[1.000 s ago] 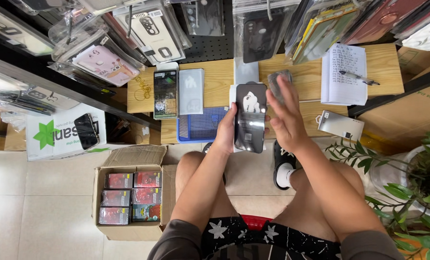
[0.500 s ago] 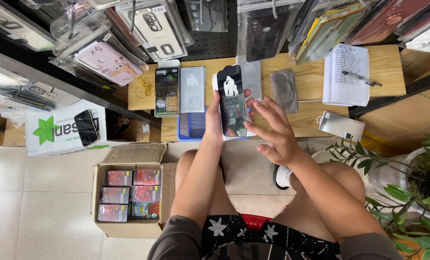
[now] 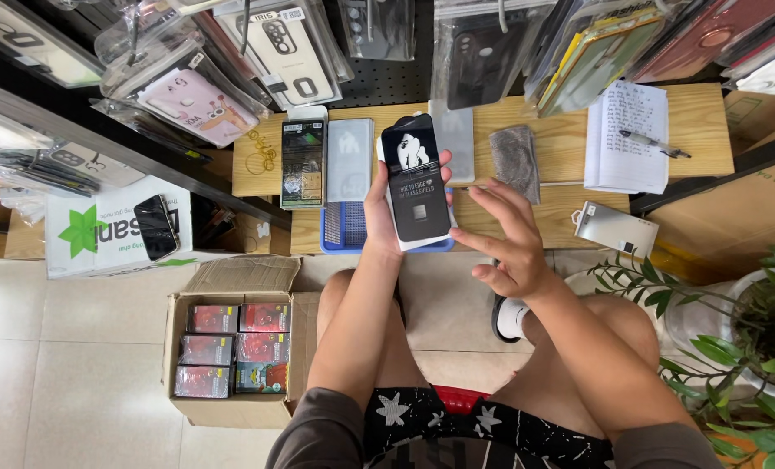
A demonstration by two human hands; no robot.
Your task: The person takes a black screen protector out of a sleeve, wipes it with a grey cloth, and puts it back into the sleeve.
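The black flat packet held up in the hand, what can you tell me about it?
The black packet is a slim, glossy rectangle with white print and a small pale square, upright over the blue tray. The left hand grips its long edges; the right hand, fingers spread, is just clear of it.

Floor: you sit over pale tiles [image 3: 83, 373], lit by soft daylight.
Furniture: a low wooden table [image 3: 700, 130] stands before you.
Wall: a dark pegboard [image 3: 387, 82] hangs with packaged cases.
Corners: cardboard box [image 3: 231, 287] at your left, potted plant [image 3: 752, 330] at your right.
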